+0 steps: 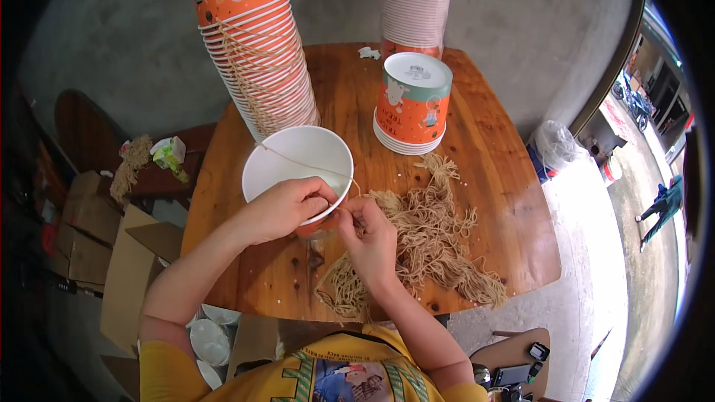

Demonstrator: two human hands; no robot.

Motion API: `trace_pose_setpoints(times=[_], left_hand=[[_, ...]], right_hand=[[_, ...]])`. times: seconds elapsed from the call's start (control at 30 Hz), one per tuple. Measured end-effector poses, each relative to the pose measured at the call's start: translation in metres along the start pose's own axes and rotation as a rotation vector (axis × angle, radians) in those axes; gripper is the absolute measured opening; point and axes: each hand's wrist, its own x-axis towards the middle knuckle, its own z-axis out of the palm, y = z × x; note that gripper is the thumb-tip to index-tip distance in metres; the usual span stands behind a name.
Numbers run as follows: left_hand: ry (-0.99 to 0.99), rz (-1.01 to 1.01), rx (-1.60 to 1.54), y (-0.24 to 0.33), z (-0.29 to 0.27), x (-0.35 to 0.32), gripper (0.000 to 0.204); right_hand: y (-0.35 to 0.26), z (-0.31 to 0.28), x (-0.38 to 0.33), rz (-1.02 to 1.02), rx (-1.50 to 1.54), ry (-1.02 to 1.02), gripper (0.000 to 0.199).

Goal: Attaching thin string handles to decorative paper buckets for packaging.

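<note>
The left hand [277,212] curls inside the rim of a white-lined orange paper bucket [269,175] on the brown wooden table [514,242], its grip hard to judge; the right hand [371,244] pinches thin tan twine [285,156] outside. Fastening seems underway; the next move calls for steady tension.

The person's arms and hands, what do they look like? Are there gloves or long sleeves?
No gloves! The left hand and right hand are bare, with no rings or watch that I can see. The forearms are bare too. The sleeves are short and yellow, matching the yellow shirt, which has a colourful print on it.
</note>
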Motion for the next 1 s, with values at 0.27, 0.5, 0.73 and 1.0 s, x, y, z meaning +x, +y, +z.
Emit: trace_pose_setpoints(times=[0.27,0.5,0.73,1.0], left_hand=[[-0.022,-0.010,-0.086,-0.003,0.000,0.001,0.018],[-0.087,-0.057,-0.085,-0.002,-0.003,0.001,0.018],[0.001,0.095,0.097,-0.007,0.000,0.007,0.010],[0.205,0.176,0.200,0.001,0.000,0.003,0.011]], right_hand=[[0.005,0.000,0.002,-0.078,-0.081,0.001,0.011],[0.004,0.003,0.002,-0.141,-0.139,-0.005,0.015],[0.002,0.001,0.003,-0.209,-0.204,-0.011,0.015],[0.009,-0.025,0.016,0.092,0.185,-0.203,0.011]])
